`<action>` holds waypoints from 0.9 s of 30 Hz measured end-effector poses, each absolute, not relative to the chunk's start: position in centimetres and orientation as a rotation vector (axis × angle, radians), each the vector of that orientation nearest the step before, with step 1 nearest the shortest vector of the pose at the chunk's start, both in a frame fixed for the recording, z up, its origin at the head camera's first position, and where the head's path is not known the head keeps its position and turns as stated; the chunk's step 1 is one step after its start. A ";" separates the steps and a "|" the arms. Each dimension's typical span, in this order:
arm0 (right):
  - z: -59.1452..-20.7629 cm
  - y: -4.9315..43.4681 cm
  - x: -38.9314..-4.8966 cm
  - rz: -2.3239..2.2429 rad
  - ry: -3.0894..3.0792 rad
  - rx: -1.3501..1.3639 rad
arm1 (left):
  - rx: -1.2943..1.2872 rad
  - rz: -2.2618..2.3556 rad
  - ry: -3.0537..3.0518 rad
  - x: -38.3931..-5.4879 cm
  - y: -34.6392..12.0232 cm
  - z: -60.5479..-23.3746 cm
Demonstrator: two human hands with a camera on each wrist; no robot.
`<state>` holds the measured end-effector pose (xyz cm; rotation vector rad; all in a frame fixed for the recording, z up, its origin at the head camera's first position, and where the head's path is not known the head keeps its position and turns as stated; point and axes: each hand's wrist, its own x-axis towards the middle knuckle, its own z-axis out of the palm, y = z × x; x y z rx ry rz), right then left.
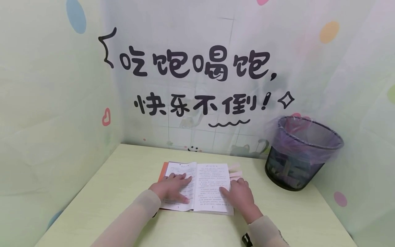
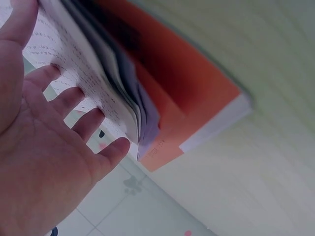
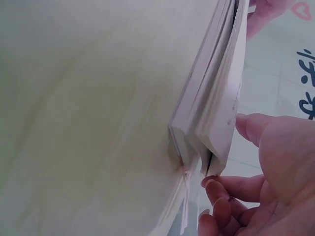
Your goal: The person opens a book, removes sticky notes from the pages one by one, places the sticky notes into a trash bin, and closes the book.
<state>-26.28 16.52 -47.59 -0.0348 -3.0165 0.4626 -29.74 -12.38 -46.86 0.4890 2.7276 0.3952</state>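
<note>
An open book (image 1: pixel 211 192) with printed pages and an orange cover lies on the table in the head view. Across its left page my left hand (image 1: pixel 171 188) rests with fingers spread; the left wrist view shows that hand (image 2: pixel 49 147) flat against the page, above several loose leaves and the orange cover (image 2: pixel 197 88). My right hand (image 1: pixel 240 197) holds the book's right edge, thumb on the page. From the right wrist, the curled fingers (image 3: pixel 221 206) are at the edge of the page block (image 3: pixel 224 113). Pale pink strips (image 1: pixel 236 174) stick out beyond that edge.
A black mesh bin (image 1: pixel 287 175) with a purple liner stands on the table at the right, beyond my right hand. Printed fabric walls (image 1: pixel 191 133) with dark lettering enclose the pale table (image 1: pixel 123 178) at the back and both sides.
</note>
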 end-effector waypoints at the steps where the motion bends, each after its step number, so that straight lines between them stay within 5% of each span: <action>1: -47.5 16.5 -26.3 0.463 -3.017 -0.037 | 0.491 0.392 2.728 -29.8 -12.4 -46.9; 14: -46.1 16.2 -25.8 0.680 -2.924 0.009 | 0.552 0.632 2.768 -30.5 -13.6 -46.9; 27: -45.0 16.1 -26.5 2.090 -2.503 0.263 | 0.448 0.811 2.880 -31.1 -17.5 -46.2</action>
